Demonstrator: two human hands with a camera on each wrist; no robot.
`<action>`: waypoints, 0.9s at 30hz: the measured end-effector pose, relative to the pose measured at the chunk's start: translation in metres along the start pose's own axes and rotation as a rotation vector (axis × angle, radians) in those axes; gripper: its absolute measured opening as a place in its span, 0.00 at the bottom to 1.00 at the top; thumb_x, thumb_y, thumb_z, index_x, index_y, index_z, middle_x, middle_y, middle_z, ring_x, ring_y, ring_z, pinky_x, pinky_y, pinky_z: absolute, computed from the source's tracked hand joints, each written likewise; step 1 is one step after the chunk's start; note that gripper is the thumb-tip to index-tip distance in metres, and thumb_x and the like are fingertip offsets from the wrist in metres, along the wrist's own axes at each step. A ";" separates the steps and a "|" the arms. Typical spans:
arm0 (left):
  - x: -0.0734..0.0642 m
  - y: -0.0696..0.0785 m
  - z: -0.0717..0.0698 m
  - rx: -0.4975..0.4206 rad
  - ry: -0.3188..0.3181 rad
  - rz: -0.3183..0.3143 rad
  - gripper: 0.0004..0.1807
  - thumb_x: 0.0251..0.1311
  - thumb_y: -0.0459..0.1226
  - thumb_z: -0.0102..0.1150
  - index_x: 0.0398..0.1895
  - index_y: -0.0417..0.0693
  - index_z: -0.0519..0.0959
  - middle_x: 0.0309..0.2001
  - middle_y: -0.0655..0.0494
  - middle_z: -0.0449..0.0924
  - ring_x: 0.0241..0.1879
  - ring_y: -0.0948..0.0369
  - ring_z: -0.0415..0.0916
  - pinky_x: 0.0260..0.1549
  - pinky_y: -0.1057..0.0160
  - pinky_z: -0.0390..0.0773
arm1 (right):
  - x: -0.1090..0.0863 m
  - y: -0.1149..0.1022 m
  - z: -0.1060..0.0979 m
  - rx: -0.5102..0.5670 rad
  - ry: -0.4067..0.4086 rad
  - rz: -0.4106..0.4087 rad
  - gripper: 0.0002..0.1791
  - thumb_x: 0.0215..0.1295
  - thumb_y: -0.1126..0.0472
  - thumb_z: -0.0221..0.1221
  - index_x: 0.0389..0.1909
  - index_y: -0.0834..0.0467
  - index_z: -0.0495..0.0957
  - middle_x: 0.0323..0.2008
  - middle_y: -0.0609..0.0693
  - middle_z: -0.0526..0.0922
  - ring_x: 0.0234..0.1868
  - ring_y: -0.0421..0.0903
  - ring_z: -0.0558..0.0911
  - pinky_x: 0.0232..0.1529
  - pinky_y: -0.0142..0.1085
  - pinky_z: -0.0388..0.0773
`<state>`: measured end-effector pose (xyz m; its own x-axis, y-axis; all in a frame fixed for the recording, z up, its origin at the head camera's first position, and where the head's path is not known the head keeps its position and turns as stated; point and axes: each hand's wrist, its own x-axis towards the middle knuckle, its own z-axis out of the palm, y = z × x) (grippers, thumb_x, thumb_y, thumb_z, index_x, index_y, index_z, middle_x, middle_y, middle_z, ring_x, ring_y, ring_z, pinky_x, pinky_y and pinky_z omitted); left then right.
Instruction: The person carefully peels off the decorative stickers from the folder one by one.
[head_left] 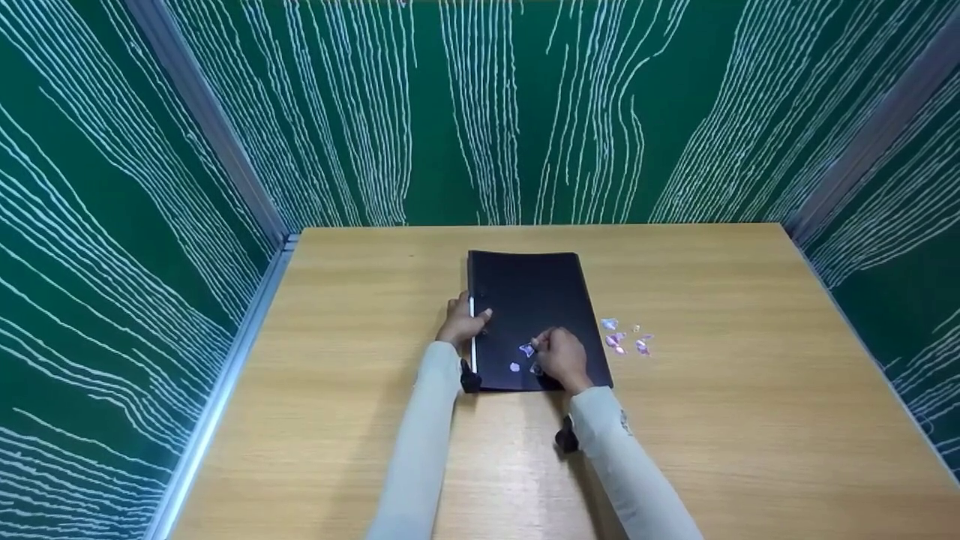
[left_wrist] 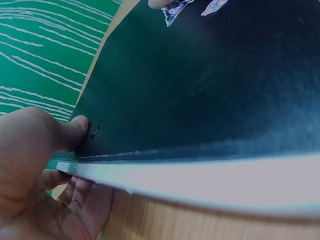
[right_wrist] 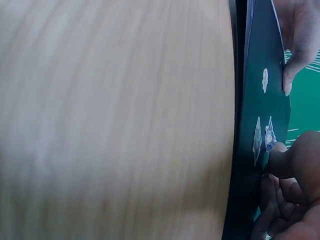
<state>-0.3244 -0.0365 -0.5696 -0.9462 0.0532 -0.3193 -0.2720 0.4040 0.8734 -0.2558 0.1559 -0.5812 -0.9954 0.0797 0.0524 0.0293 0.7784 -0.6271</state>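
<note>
A black folder (head_left: 532, 292) with a white strip along its left edge lies on the table. My left hand (head_left: 461, 324) grips that edge, thumb (left_wrist: 77, 130) on the cover and the other fingers underneath. Over the lower part of the cover, my right hand (head_left: 564, 357) pinches the end of a shiny purple butterfly-shaped sticker (head_left: 526, 349) between thumb and curled fingers. A small pale sticker (head_left: 514, 367) is on the cover to its lower left. Close to the right hand is another shiny sticker (right_wrist: 257, 141), partly hidden in the head view.
Several loose shiny stickers (head_left: 616, 343) lie on the wooden table (head_left: 712, 420) right of the folder. Green walls (head_left: 420, 112) with white wavy lines stand behind and at both sides. A dark wrist camera (head_left: 567, 436) sits under the right sleeve.
</note>
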 end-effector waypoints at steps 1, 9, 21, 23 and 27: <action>0.000 0.000 0.000 -0.005 0.001 0.002 0.36 0.71 0.41 0.54 0.79 0.51 0.52 0.68 0.41 0.56 0.70 0.46 0.58 0.72 0.46 0.60 | 0.000 0.000 0.000 0.002 0.002 -0.002 0.06 0.61 0.62 0.63 0.27 0.61 0.83 0.28 0.55 0.85 0.33 0.54 0.82 0.44 0.50 0.77; 0.002 -0.001 0.000 -0.025 0.001 0.017 0.34 0.71 0.39 0.54 0.77 0.48 0.55 0.65 0.41 0.57 0.66 0.47 0.60 0.72 0.50 0.60 | 0.002 0.001 -0.004 0.005 -0.039 0.012 0.06 0.59 0.63 0.62 0.27 0.60 0.84 0.29 0.54 0.86 0.33 0.54 0.82 0.43 0.49 0.77; -0.002 0.000 -0.001 0.043 0.002 0.023 0.34 0.71 0.41 0.53 0.77 0.49 0.54 0.65 0.41 0.58 0.66 0.46 0.61 0.72 0.48 0.61 | 0.003 0.000 -0.006 0.031 -0.082 0.056 0.05 0.58 0.62 0.62 0.28 0.60 0.84 0.30 0.54 0.86 0.36 0.53 0.83 0.45 0.49 0.77; -0.002 0.001 -0.001 0.052 0.006 0.020 0.34 0.71 0.41 0.53 0.78 0.50 0.55 0.65 0.41 0.58 0.66 0.46 0.61 0.72 0.47 0.61 | 0.003 0.000 -0.006 0.035 -0.086 0.060 0.05 0.58 0.62 0.62 0.29 0.60 0.84 0.30 0.54 0.86 0.36 0.53 0.82 0.46 0.49 0.77; -0.002 0.003 -0.001 0.039 0.002 0.013 0.34 0.72 0.41 0.53 0.78 0.51 0.54 0.65 0.41 0.58 0.66 0.46 0.61 0.71 0.46 0.61 | 0.003 -0.001 -0.008 0.056 -0.105 0.086 0.05 0.58 0.62 0.62 0.29 0.60 0.83 0.30 0.54 0.85 0.35 0.52 0.82 0.47 0.48 0.77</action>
<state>-0.3233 -0.0361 -0.5665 -0.9499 0.0573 -0.3072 -0.2525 0.4384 0.8626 -0.2583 0.1604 -0.5742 -0.9936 0.0767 -0.0825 0.1123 0.7353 -0.6684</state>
